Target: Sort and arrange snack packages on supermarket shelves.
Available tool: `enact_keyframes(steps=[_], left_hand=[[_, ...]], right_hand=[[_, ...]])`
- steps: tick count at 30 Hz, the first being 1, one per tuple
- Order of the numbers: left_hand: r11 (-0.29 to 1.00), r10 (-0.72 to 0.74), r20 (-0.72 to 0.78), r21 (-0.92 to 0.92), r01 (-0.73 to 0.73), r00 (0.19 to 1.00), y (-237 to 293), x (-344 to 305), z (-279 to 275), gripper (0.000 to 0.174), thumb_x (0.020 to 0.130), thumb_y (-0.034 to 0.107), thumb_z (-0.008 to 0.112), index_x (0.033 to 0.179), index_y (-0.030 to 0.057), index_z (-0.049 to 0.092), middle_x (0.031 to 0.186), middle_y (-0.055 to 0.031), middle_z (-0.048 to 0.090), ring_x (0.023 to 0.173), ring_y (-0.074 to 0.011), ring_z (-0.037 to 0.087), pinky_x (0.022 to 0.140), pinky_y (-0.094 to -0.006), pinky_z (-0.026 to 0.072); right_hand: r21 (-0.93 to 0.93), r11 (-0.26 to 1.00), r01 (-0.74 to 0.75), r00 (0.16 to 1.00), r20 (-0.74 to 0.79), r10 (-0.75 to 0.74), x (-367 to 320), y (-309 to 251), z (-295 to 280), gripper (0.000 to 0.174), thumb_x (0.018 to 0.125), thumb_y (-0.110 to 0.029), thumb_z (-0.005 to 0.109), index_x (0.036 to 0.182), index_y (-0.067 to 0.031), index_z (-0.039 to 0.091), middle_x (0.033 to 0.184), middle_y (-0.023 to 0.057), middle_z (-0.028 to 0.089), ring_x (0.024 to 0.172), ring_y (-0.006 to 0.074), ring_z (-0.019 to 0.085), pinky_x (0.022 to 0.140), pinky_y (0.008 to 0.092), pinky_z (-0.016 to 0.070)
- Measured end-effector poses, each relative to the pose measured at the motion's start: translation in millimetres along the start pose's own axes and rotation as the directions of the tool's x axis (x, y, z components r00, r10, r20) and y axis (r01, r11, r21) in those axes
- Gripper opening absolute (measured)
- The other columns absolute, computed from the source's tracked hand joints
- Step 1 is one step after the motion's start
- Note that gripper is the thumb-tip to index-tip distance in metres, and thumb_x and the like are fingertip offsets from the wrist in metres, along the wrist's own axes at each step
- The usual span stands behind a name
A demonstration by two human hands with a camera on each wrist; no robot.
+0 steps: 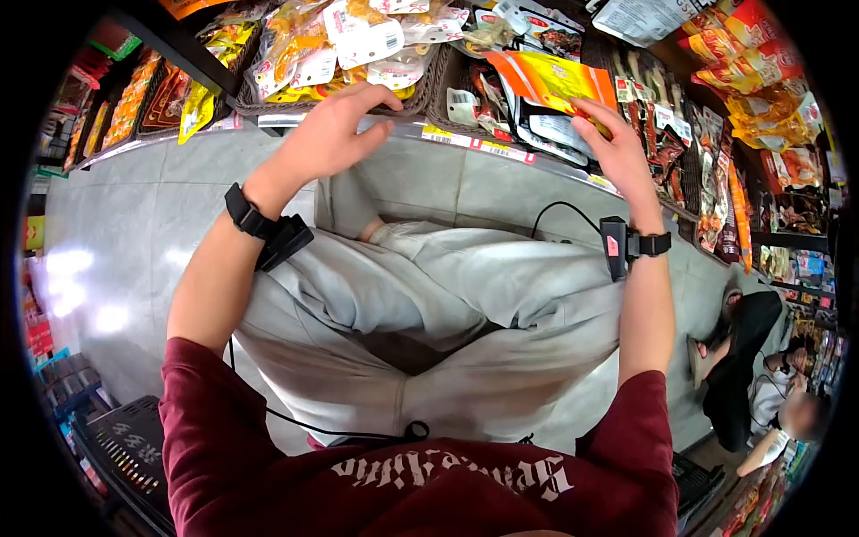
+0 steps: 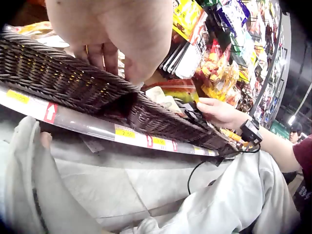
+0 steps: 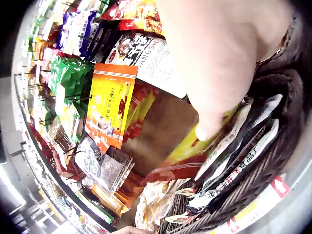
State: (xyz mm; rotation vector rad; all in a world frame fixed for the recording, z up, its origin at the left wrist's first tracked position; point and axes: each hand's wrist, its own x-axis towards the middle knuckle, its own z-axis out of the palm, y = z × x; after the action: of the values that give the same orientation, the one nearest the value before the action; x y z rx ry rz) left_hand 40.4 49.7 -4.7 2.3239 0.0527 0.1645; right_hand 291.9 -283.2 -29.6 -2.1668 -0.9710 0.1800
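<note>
In the head view the right hand pinches the edge of an orange and yellow packet, thumb on the near side, above a wicker basket of dark and white packets. The right wrist view shows the thumb against the yellow part of that packet. The left hand is over the front rim of the neighbouring basket, fingers bent loosely over white-labelled packets. In the left wrist view its fingertips are partly hidden behind the basket rim; whether they touch a packet is unclear.
Price labels line the shelf edge below the baskets. More packets hang at the right. The person sits with legs crossed on the tiled floor. Another person is at the lower right, and a black crate at the lower left.
</note>
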Motion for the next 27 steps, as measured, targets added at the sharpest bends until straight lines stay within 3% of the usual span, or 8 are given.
enact_keyframes(steps=[5,8,12,15,17,20,22,27], left_hand=[[0.997,0.076,-0.032,0.009,-0.076,0.997,-12,1,5,0.025,0.099,0.010,0.061,0.122,-0.0001,0.061,0.113,-0.0135,0.062,0.074,-0.0206,0.071,0.059,-0.0330,0.0600],[0.997,0.068,-0.095,0.039,-0.064,0.993,-3,-2,9,0.027,0.102,0.017,0.062,0.125,0.0025,0.062,0.111,-0.0120,0.064,0.073,-0.0208,0.070,0.056,-0.0320,0.0586],[0.976,-0.143,-0.008,-0.165,0.139,0.990,33,-7,-1,0.037,0.105,0.033,0.059,0.130,0.0062,0.063,0.112,-0.0101,0.068,0.077,-0.0201,0.070,0.063,-0.0316,0.0589],[0.421,-0.172,0.232,-0.862,0.284,0.957,38,-12,-6,0.058,0.105,0.054,0.053,0.135,0.0050,0.060,0.118,-0.0091,0.072,0.100,-0.0149,0.069,0.090,-0.0327,0.0559],[0.428,-0.195,0.225,-0.856,0.290,0.955,33,-15,-6,0.055,0.103,0.051,0.056,0.132,0.0041,0.061,0.117,-0.0099,0.072,0.101,-0.0175,0.070,0.093,-0.0338,0.0560],[0.430,-0.230,0.213,-0.853,0.296,0.950,25,-20,-4,0.041,0.100,0.038,0.062,0.124,0.0041,0.063,0.111,-0.0066,0.072,0.099,-0.0164,0.071,0.094,-0.0311,0.0560],[0.536,-0.326,0.165,-0.779,0.326,0.931,29,-23,-3,0.026,0.100,0.026,0.062,0.119,0.0070,0.062,0.105,-0.0018,0.070,0.091,-0.0101,0.067,0.079,-0.0280,0.0539],[0.599,-0.319,0.128,-0.741,0.304,0.939,22,-15,-7,0.024,0.104,0.018,0.060,0.124,0.0060,0.060,0.113,-0.0016,0.070,0.097,-0.0083,0.067,0.082,-0.0271,0.0545]], right_hand=[[0.039,0.999,-0.021,0.964,-0.263,0.031,2,1,2,0.038,0.103,-0.036,0.065,0.119,-0.0020,0.072,0.087,0.0122,0.074,0.078,0.0172,0.064,0.075,0.0313,0.0506],[-0.004,0.998,-0.063,0.921,-0.386,0.056,-2,-22,-3,0.037,0.104,-0.035,0.064,0.119,-0.0025,0.073,0.093,0.0136,0.074,0.082,0.0173,0.064,0.078,0.0298,0.0505],[-0.050,0.971,0.234,0.854,-0.467,-0.230,-12,-55,9,0.026,0.104,-0.025,0.062,0.115,-0.0061,0.076,0.109,0.0133,0.075,0.102,0.0258,0.070,0.094,0.0363,0.0530],[-0.336,0.764,0.550,0.756,-0.189,-0.627,-26,-114,24,0.020,0.096,-0.015,0.065,0.109,-0.0110,0.079,0.110,0.0066,0.075,0.116,0.0269,0.066,0.104,0.0413,0.0505],[-0.341,0.590,0.732,0.633,0.018,-0.774,-31,-131,40,0.020,0.088,-0.015,0.069,0.106,-0.0135,0.079,0.109,0.0028,0.074,0.117,0.0261,0.064,0.106,0.0423,0.0496],[-0.280,0.583,0.763,0.635,0.158,-0.756,-49,-149,50,0.020,0.088,-0.017,0.072,0.106,-0.0131,0.078,0.109,0.0028,0.074,0.114,0.0258,0.065,0.104,0.0421,0.0501],[-0.241,0.610,0.755,0.651,0.173,-0.739,-49,-148,39,0.018,0.088,-0.015,0.075,0.106,-0.0129,0.078,0.108,0.0040,0.074,0.113,0.0252,0.065,0.101,0.0403,0.0508],[-0.377,0.748,0.546,0.837,0.205,-0.507,-42,-114,-56,0.013,0.092,-0.012,0.072,0.104,-0.0076,0.075,0.100,0.0099,0.074,0.098,0.0293,0.069,0.087,0.0396,0.0551]])
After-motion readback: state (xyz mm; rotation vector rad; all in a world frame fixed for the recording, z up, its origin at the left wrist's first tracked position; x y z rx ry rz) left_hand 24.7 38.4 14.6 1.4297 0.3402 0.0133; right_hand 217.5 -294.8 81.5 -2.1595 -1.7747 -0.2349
